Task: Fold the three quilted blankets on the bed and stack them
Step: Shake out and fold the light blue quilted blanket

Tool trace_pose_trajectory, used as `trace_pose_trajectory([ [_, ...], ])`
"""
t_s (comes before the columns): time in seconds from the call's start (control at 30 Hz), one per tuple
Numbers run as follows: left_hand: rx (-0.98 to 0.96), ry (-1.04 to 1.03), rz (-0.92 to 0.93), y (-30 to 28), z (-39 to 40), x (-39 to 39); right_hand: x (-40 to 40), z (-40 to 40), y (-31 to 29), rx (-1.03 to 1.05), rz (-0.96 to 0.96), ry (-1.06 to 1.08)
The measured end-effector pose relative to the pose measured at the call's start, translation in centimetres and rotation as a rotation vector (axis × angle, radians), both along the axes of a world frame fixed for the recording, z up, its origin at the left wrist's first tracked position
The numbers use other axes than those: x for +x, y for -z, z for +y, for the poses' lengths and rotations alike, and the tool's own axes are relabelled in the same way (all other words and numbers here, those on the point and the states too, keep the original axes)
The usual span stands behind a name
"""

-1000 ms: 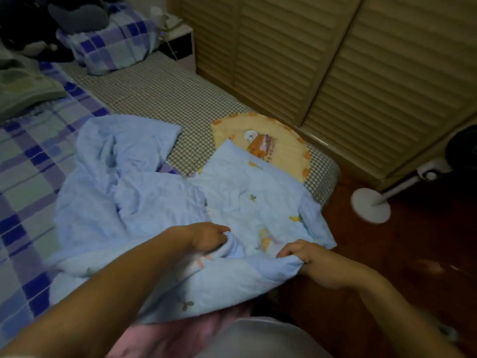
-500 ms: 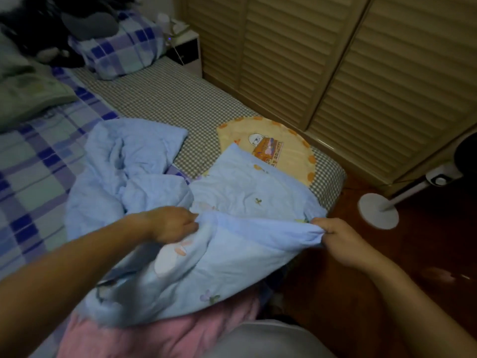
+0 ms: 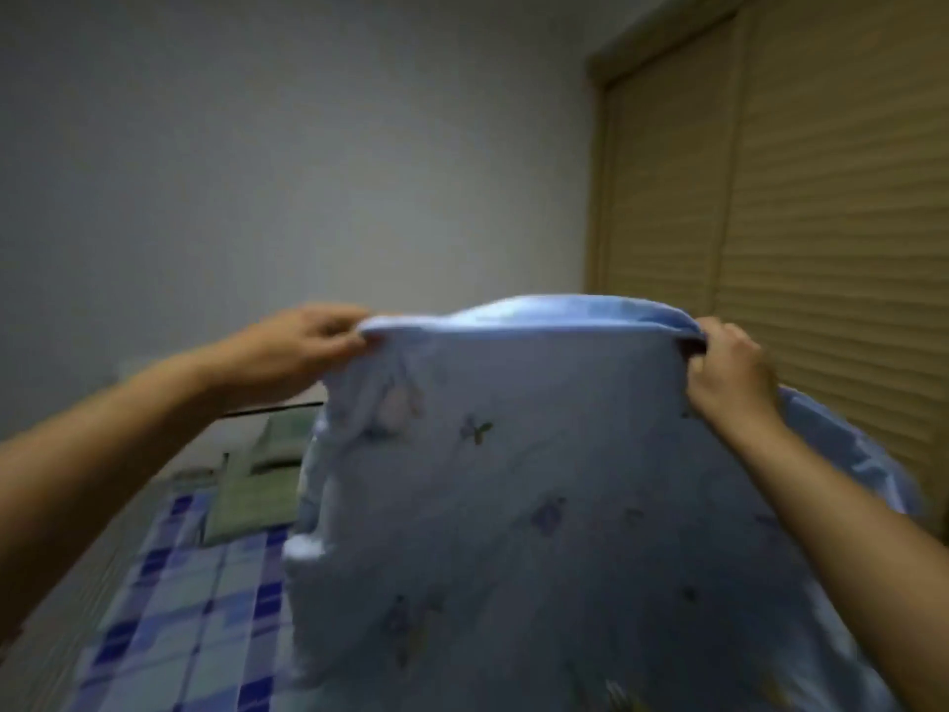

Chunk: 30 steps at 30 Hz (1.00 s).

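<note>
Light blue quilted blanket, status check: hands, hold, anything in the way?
Left hand and right hand each grip the top edge. Light blue quilted blanket held up, hanging spread. It blocks most of the blue checked bed.

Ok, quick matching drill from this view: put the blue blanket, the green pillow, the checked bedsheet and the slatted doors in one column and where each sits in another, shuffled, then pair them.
Things:
1. blue blanket
2. green pillow
3. checked bedsheet
4. slatted doors

Places:
A. along the right side of the room
B. lying on the bed, left of the raised cloth
C. held up by its top edge between left hand and right hand
D. spread flat at lower left

Pairs: 1-C, 2-B, 3-D, 4-A
</note>
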<state>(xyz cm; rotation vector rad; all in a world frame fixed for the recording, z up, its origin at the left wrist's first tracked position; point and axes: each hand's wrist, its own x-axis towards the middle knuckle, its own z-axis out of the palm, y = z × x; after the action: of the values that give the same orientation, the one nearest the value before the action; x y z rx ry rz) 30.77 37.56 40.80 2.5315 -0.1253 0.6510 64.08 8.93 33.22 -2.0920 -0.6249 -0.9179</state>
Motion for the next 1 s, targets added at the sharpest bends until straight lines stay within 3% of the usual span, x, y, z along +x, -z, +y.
trace_pose_trajectory([
  [0.07, -0.027, 0.076, 0.138, 2.4, -2.7, -2.5, 0.5, 0.4, -1.0, -0.121, 0.009, 0.057],
  [0.17, 0.155, 0.169, 0.296, 8.4, -4.9, -3.0, 0.4, 1.1, -0.7, -0.349, -0.074, 0.039],
  [0.23, 0.355, 0.093, 0.328, 12.7, -4.3, -2.9, 0.2, 0.7, 0.5, -0.392, -0.232, -0.001],
  [0.3, 0.536, -0.026, 0.422, 17.9, -3.1, -4.0, -0.1, -0.7, 3.9, -0.531, -0.438, -0.127],
  [0.37, 0.527, -0.026, 0.51, 24.3, -3.5, -6.3, 0.0, -3.3, 9.3, -0.786, -0.521, -0.253],
  [0.43, 0.397, -0.037, 0.509, 30.9, -6.1, -8.3, -0.3, -6.3, 16.2, -0.99, -0.383, -0.271],
  [0.53, 0.245, -0.026, 0.488, 38.9, -12.0, -9.3, -2.0, -10.6, 27.3, -1.1, -0.042, -0.223],
  [0.63, 0.277, 0.156, 0.441, 43.9, -16.7, -8.5, -4.7, -14.6, 36.4, -1.211, 0.367, -0.227],
  [0.67, 0.297, 0.237, 0.434, 44.9, -17.8, -8.3, -5.4, -15.8, 38.9, -1.225, 0.417, -0.227],
  [0.8, 0.395, 0.38, 0.492, 46.8, -20.6, -8.5, -6.4, -19.7, 45.0, -1.173, 0.448, -0.182],
  [1.0, 0.22, 0.023, 0.496, 47.4, -20.9, -9.7, -5.5, -21.0, 44.4, -1.051, 0.352, -0.238],
])
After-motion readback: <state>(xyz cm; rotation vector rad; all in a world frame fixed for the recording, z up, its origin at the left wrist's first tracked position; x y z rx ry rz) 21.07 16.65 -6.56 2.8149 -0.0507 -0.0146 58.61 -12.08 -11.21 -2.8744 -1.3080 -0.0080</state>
